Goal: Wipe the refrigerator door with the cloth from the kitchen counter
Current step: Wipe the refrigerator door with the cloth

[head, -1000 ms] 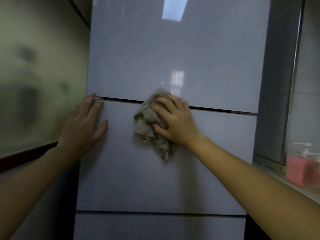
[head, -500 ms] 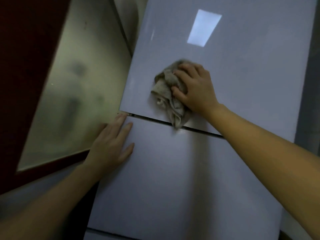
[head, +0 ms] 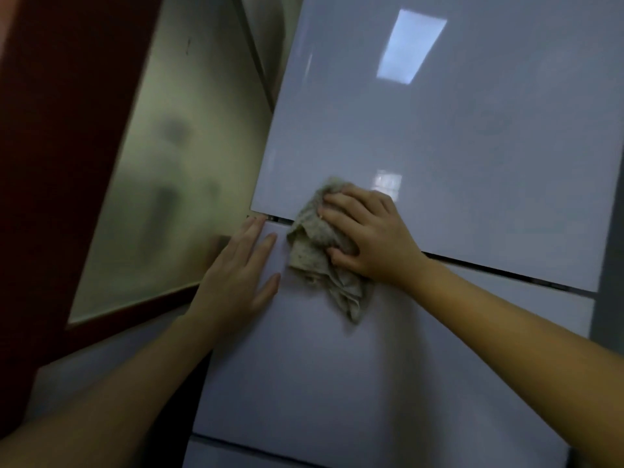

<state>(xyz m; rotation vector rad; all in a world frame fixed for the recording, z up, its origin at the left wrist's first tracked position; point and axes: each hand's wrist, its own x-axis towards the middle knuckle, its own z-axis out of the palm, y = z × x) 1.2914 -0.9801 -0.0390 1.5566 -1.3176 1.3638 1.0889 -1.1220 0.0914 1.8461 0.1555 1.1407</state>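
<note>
As the right hand (head: pixel 368 238) sweeps down and to the left, the cloth (head: pixel 315 261) comes off the upper panel of the refrigerator door (head: pixel 439 146) and now straddles the seam at centre frame, its loose tail hanging onto the lower panel (head: pixel 337 366). Half a second back it sat higher, mostly above that seam, and a second back just under it. So this reads as an up-and-back stroke, with the wide upper right of the door probably yet to be wiped. The fingers curl over the bunched cloth, thumb tucked at its lower edge, pressing it on. The left hand (head: pixel 243 275) stays planted just left of the cloth, fingers straight and close together, thumb splayed.
</note>
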